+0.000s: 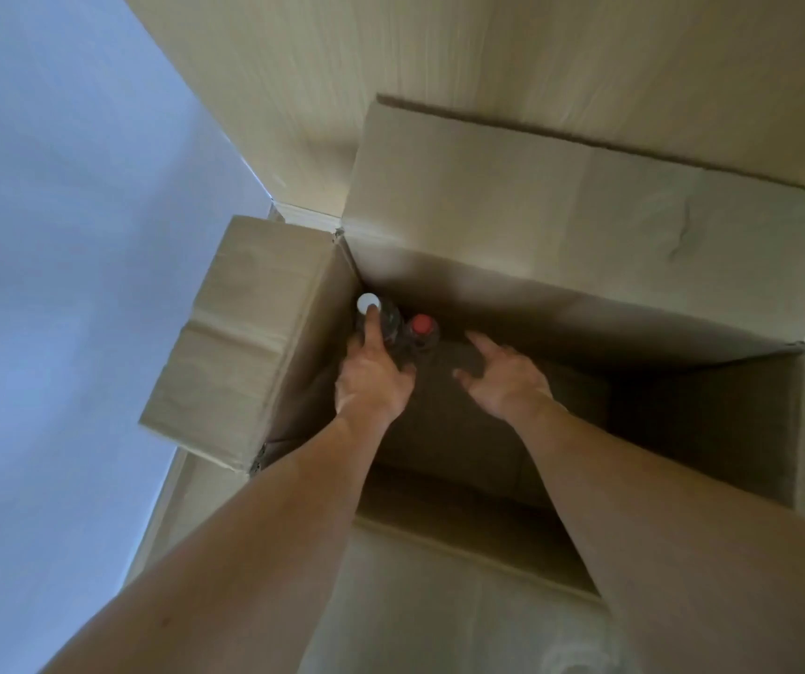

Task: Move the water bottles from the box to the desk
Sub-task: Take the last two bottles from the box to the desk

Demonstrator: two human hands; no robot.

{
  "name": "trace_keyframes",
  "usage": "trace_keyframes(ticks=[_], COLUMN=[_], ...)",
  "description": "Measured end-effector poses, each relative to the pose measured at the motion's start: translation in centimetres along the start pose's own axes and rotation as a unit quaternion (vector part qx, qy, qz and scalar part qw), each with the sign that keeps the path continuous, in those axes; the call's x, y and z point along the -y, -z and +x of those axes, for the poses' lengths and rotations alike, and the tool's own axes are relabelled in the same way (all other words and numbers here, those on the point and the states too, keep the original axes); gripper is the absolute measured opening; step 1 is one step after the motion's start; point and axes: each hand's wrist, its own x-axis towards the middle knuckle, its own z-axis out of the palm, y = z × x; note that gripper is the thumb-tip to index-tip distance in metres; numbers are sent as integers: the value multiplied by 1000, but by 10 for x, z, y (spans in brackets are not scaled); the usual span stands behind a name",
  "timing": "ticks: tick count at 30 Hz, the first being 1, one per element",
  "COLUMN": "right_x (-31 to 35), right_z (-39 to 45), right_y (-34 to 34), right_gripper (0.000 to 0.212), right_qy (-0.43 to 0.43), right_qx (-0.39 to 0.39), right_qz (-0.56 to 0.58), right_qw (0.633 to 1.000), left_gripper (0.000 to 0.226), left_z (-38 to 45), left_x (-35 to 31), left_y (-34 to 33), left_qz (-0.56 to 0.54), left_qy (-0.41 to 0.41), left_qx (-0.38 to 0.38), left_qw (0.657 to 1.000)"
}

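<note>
Head view: my left hand (373, 377) grips the white-capped clear plastic bottle (369, 304) standing in the brown cardboard box's (254, 323) corner, ready for lifting, while my right hand (502, 377), fingers (480, 343) loose and empty, reaches toward the red-capped bottle (421, 324).

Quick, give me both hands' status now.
Left hand: gripping the white-capped bottle in the box.
Right hand: open, holding nothing, near the red-capped bottle.

A pale wood-grain floor (512, 55) runs across the top of the view and shows again along the bottom edge; a plain bluish-white wall (59, 284) fills the left side; a light baseboard (308, 217) marks where the wall meets the floor, partly hidden from view.
</note>
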Motion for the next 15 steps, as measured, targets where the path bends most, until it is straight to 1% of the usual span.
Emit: trace_keyframes(ticks=[3,8,10,15], right_x=[12,25,26,23], right_z=[22,49,55,65], right_y=[-6,-11,-14,-17], right_gripper=[71,73,76,83], right_qy=[42,114,128,147], right_qx=[5,14,17,-2], right_qz=[13,-3,-10,-10], right_qw=[999,993,992,989], left_gripper=[98,92,93,97], left_z=[15,34,37,44], left_x=[3,7,7,8], left_y=[-7,-14,-18,-24], left_qz=[-6,-9,-6,2], left_qy=[-7,-32,-44,-49], left_qx=[-19,-37,-46,-74], left_qw=[1000,999,998,996])
